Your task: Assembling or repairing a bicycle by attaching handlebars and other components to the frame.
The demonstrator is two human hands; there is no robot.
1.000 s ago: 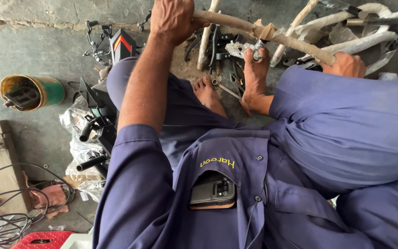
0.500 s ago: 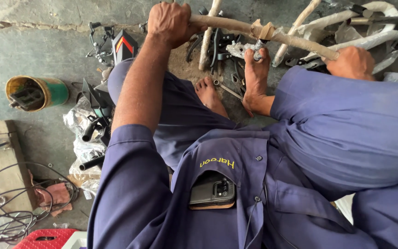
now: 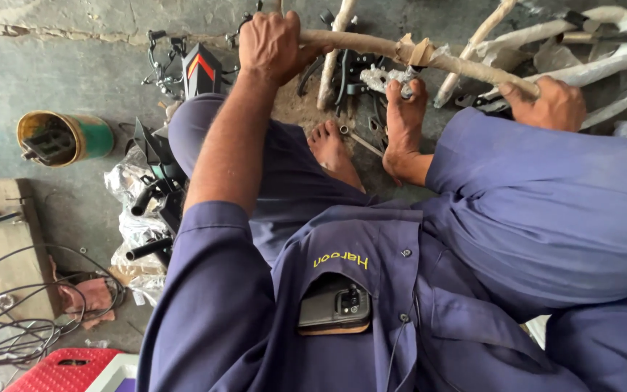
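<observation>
We hold a long paper-wrapped tube (image 3: 429, 54) across the top of the view, above our knees and the concrete floor (image 3: 52, 80). Our left hand (image 3: 273, 43) has its fingers wrapped tight round one end. Our right hand (image 3: 546, 101) grips the other end. One bare foot (image 3: 404, 120) presses on a metal part (image 3: 386, 76) under the tube. We think the tube could slip and hit our toes. The loose wrapping may slide in our grip.

Probably a repair workshop: bare concrete floor (image 3: 52, 65) strewn with wrapped frame tubes (image 3: 589, 72) and loose cables (image 3: 9, 327).
</observation>
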